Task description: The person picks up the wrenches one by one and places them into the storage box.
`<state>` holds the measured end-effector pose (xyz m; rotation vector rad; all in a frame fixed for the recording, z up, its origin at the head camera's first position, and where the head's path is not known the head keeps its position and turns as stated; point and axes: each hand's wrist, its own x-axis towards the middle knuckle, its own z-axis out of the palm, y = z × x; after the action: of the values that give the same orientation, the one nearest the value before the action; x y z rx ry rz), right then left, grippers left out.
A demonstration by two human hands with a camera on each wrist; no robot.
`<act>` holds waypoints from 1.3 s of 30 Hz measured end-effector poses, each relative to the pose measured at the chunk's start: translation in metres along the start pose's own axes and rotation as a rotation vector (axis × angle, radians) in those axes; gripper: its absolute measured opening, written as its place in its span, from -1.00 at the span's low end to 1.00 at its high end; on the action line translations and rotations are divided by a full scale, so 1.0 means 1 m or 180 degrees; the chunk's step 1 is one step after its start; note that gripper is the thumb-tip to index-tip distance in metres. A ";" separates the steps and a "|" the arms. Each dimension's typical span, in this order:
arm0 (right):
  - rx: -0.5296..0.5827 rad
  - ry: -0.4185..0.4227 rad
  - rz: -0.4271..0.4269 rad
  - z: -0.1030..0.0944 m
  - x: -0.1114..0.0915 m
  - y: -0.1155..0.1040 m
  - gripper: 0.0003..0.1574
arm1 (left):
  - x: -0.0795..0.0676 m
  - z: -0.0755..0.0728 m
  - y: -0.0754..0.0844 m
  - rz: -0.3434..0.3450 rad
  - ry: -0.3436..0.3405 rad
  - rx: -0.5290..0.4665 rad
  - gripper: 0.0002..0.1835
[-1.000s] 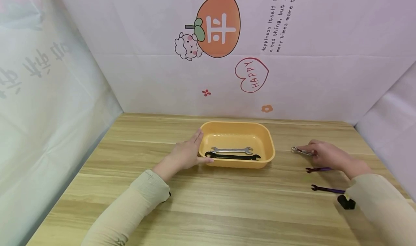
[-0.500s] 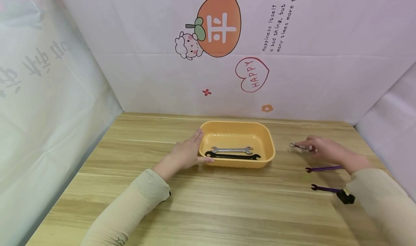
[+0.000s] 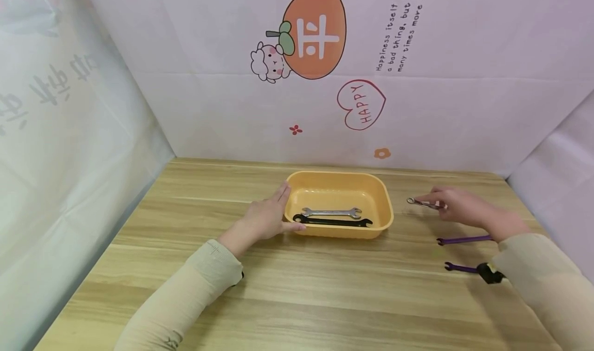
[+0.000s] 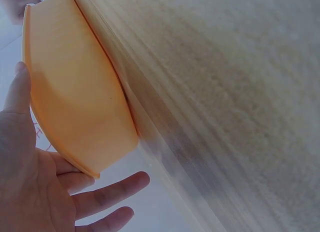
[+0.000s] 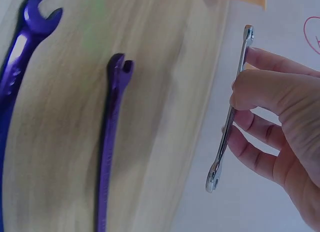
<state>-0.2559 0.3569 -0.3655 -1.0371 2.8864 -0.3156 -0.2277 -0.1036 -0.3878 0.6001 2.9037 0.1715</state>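
Observation:
My left hand (image 3: 264,218) rests at the left end of a yellow plastic basin (image 3: 345,232). Its thumb lies along the near rim; the fingers reach along the left rim, and the left wrist view shows two of them extended past it. Inside lie a silver open-end wrench (image 3: 328,213) and a black wrench (image 3: 327,221). Right of the basin, my right hand (image 3: 464,206) pinches a silver wrench (image 5: 225,137) between thumb and fingers, ring end (image 3: 411,200) pointing left. In the right wrist view that wrench is held up off the table.
Two purple wrenches (image 3: 464,240) (image 3: 459,268) lie on the wood-grain table (image 3: 325,299) below the right hand. A black wrist device (image 3: 490,273) overlaps the nearer one. A printed white cloth (image 3: 223,119) stands behind the table.
My right hand has lifted the silver wrench and moved slightly away from me and left, uncovering more of the farther purple wrench. The left hand and basin have stayed in place.

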 end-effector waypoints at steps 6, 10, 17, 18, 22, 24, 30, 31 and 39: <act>0.0029 -0.0029 -0.0008 -0.007 0.006 -0.006 -0.33 | 0.000 0.000 0.001 -0.0008 -0.0006 0.0000 0.27; 0.0013 -0.0036 -0.0041 -0.011 0.012 -0.011 -0.32 | -0.001 -0.001 0.001 -0.0007 0.0007 -0.0022 0.27; 0.0043 -0.0049 -0.0047 -0.015 0.020 -0.019 -0.28 | -0.001 -0.002 0.002 -0.0013 0.0002 -0.0033 0.27; 0.0040 -0.0054 -0.0048 -0.016 0.021 -0.020 -0.28 | -0.001 -0.002 0.002 -0.0010 0.0000 -0.0032 0.27; 0.0017 -0.0040 -0.0091 -0.018 0.025 -0.022 -0.30 | -0.001 -0.002 0.002 -0.0005 0.0008 -0.0046 0.27; 0.0008 -0.0026 -0.0104 -0.019 0.027 -0.024 -0.31 | -0.001 -0.002 0.002 -0.0007 0.0001 -0.0044 0.27; 0.0034 -0.0104 -0.0020 -0.022 0.035 -0.034 -0.30 | -0.002 -0.003 0.002 -0.0010 -0.0008 -0.0043 0.26; 0.0042 -0.0121 -0.0013 -0.023 0.037 -0.036 -0.29 | -0.001 -0.003 0.002 -0.0010 -0.0008 -0.0038 0.26; 0.0021 -0.0129 -0.0137 -0.022 0.049 -0.044 -0.30 | -0.001 -0.002 0.002 -0.0005 -0.0002 0.0001 0.26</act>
<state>-0.2685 0.2963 -0.3338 -1.0929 2.8288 -0.3025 -0.2268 -0.1024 -0.3859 0.5977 2.9036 0.1707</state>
